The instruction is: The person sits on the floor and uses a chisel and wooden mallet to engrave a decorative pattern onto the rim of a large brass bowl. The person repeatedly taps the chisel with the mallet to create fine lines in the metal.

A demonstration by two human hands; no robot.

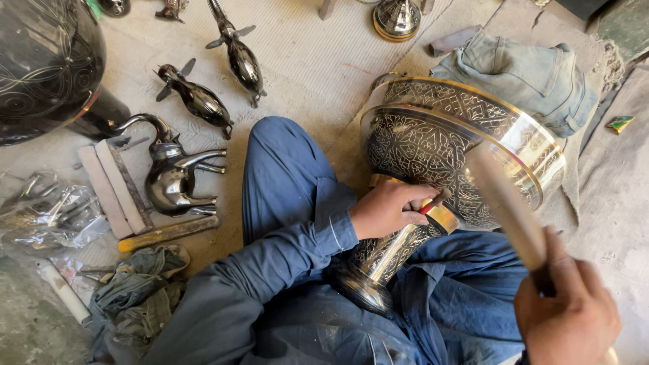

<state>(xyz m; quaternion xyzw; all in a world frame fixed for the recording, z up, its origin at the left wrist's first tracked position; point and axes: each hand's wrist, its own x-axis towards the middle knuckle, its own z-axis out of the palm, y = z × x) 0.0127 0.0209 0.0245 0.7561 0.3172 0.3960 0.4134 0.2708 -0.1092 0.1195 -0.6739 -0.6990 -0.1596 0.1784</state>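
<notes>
The left hand (389, 208) is closed around a small red-handled engraving tool (428, 205), its tip set against the neck of a large engraved brass vase (439, 145) that lies tilted across the person's lap. The right hand (566, 318) is clenched on the handle of a wooden mallet (508, 203), which is raised and blurred above the vase's bowl.

The main risk appears to be a glancing blow: if the mallet comes down off-centre, it could strike the left hand's knuckles or skid the tool across the fine pattern and scar it. The vase rests only on the legs, so it could roll and spoil the line.

The vase sits just beside and under the left hand, touching it at the neck; the right hand is well apart, lower right. Dark metal animal figures (196, 101) lie on the floor (318, 61) beyond.
</notes>
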